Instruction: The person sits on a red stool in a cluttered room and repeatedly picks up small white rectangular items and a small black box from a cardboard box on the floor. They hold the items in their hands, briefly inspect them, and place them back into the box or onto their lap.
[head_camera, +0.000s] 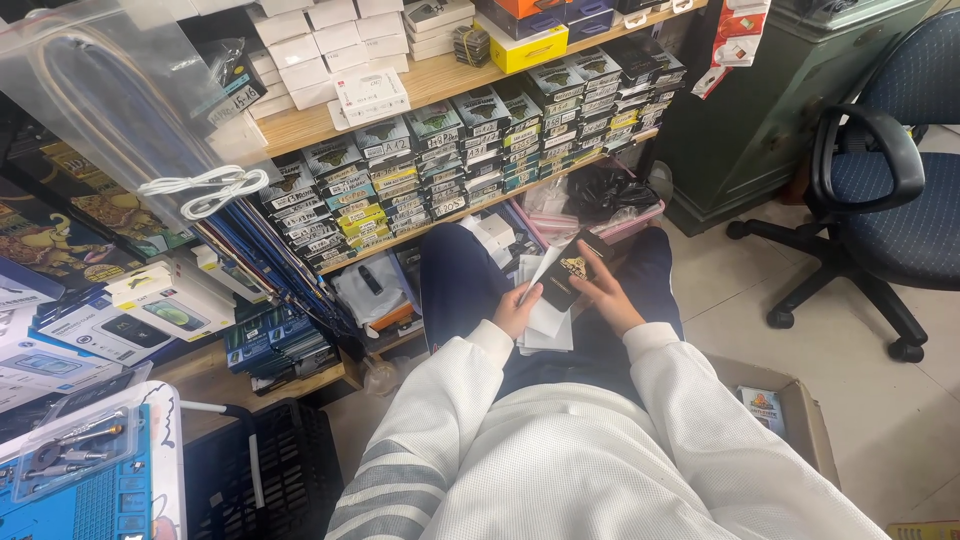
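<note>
Both hands over the lap: left hand (517, 308) pinches white paper sheets (545, 318) at their edge, right hand (603, 292) grips a small black box (566, 280) upright, tilted faceward, apparently for reading, shelf (300, 125) of stacked boxes ahead.

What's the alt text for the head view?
A seated person in a white sweater holds a small black box with both hands, left hand also on white papers, right hand on the box's far side. Wooden shelves of stacked small boxes stand ahead, and a blue office chair at right.
</note>
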